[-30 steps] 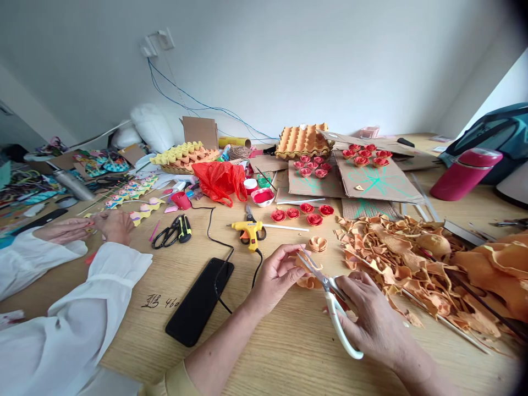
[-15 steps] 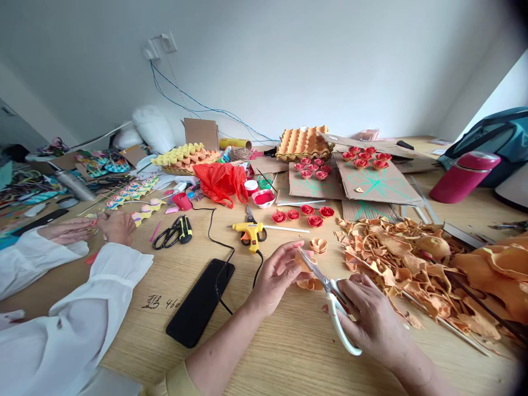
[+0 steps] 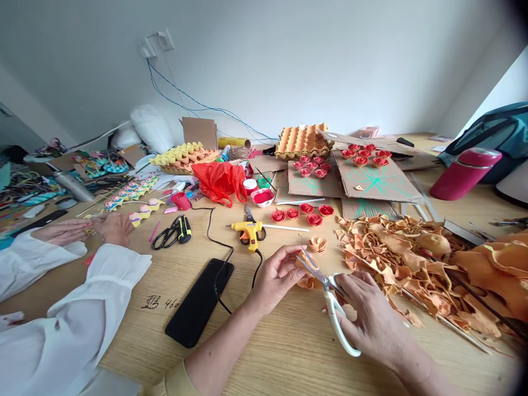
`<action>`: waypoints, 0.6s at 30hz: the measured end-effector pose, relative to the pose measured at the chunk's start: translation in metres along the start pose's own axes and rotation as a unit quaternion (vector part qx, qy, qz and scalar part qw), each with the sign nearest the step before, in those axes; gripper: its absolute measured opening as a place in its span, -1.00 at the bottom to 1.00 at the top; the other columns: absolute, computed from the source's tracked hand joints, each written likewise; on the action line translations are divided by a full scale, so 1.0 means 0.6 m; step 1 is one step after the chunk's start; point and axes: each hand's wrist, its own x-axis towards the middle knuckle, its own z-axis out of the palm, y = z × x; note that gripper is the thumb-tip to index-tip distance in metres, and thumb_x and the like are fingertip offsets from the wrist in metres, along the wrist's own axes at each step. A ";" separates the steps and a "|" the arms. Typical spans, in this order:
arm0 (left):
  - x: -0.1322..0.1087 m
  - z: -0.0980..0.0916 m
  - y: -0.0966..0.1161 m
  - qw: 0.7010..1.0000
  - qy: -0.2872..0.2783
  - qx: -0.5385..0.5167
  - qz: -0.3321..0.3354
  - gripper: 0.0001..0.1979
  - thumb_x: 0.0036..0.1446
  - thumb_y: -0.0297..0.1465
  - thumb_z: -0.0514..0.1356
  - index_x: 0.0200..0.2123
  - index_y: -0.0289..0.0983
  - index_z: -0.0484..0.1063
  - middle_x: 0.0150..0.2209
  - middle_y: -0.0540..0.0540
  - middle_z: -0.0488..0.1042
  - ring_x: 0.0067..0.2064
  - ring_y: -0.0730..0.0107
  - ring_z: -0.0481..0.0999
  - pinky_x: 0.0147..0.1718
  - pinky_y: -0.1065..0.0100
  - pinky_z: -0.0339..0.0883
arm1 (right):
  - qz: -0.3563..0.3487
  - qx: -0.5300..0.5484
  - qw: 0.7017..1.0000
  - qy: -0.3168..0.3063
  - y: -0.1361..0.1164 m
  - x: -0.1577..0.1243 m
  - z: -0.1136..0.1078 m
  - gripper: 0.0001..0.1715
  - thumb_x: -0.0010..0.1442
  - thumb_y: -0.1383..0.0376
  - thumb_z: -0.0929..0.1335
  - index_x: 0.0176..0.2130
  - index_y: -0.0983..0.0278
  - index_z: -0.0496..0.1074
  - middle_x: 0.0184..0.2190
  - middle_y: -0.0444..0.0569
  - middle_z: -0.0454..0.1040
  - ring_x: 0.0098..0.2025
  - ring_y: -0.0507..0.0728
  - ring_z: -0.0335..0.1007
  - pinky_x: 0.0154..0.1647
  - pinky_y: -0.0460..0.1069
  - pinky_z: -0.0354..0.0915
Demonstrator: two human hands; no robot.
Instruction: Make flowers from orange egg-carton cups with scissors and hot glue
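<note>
My right hand [image 3: 365, 313] is closed round white-handled scissors [image 3: 339, 324], whose blades are parted and point up and left. Pinched in the fingers of my left hand [image 3: 278, 280] is a small orange egg-carton piece [image 3: 308, 264], with the blades against it. Just behind my hands sits an orange carton flower [image 3: 317, 244]. Another orange carton piece [image 3: 307, 281] lies on the table below the held one, partly hidden. Several red-painted carton flowers [image 3: 314, 219] stand farther back.
To the right is a heap of orange carton scraps [image 3: 383, 247]. A yellow glue gun [image 3: 249, 234] and a black phone [image 3: 200, 302] lie left of my hands. Behind are cardboard sheets [image 3: 377, 181], a red paint dish [image 3: 263, 198] and a pink bottle [image 3: 466, 176]. A co-worker's hands [image 3: 113, 228] work at far left.
The scissor blades have opened wider over the orange piece. My left hand has barely shifted, and the view has tilted very slightly.
</note>
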 end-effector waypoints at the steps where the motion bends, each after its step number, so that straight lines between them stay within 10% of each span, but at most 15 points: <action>1: 0.000 -0.001 0.000 1.000 -0.002 0.002 0.001 -0.61 0.13 -0.32 0.41 0.01 -0.23 0.48 -0.08 -0.14 0.61 -0.04 0.25 0.62 -0.02 0.25 0.51 | 0.000 -0.001 1.000 -0.004 0.000 -0.001 0.000 -0.75 0.28 0.27 0.37 -0.34 0.18 0.17 -0.44 -0.17 0.34 -0.39 0.11 0.26 -0.18 0.09 0.19; 18: -0.002 -0.006 0.000 0.997 -0.016 -0.074 -0.020 -0.57 0.18 -0.25 0.37 0.09 -0.21 0.47 -0.04 -0.18 0.56 -0.06 0.23 0.59 -0.07 0.20 0.52 | -0.030 -0.026 0.999 0.029 -0.005 -0.002 -0.002 -0.68 0.37 0.22 0.32 -0.38 0.16 0.13 -0.54 -0.19 0.28 -0.45 0.11 0.26 -0.31 0.02 0.20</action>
